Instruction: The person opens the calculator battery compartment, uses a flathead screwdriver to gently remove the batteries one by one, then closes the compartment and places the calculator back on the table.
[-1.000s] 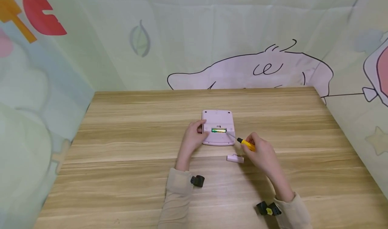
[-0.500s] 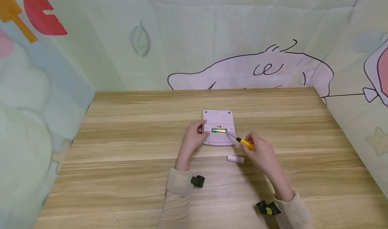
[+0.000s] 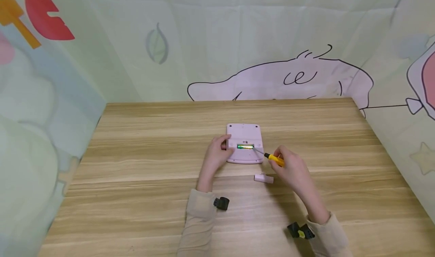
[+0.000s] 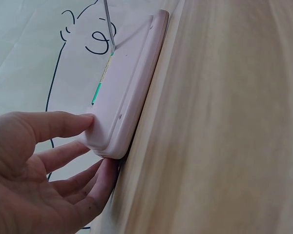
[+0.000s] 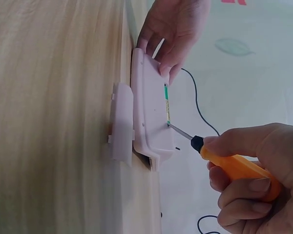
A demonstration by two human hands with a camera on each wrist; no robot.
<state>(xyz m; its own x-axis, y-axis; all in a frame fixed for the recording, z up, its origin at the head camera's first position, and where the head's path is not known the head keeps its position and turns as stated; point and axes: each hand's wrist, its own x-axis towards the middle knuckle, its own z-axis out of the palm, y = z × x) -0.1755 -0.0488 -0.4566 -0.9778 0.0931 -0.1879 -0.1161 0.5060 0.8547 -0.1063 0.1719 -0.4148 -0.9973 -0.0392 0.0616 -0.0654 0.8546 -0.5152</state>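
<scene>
A pink device shaped like a desktop calculator (image 3: 243, 132) lies back side up on the table, with its battery slot uncovered. In that slot sits a green and gold battery (image 3: 245, 146). My left hand (image 3: 216, 151) grips the calculator's left edge, thumb on the back face and fingers along the side and underneath. My right hand (image 3: 295, 170) holds a yellow screwdriver (image 5: 239, 168), its fingers curled round the handle. The screwdriver's thin metal shaft slants down to the battery's right end, tip right at the slot's edge (image 5: 169, 125).
The pink battery cover (image 3: 263, 178) lies on the wooden table (image 3: 153, 155) just in front of the calculator, near my right hand. A printed cloth backdrop (image 3: 204, 41) rises behind the table and at both sides. Black wrist-camera mounts (image 3: 221, 203) stick out from both sleeves.
My right hand has shifted slightly up and left, and the screwdriver's tip has moved a little left at the battery's end. The left hand, calculator and cover stay in place.
</scene>
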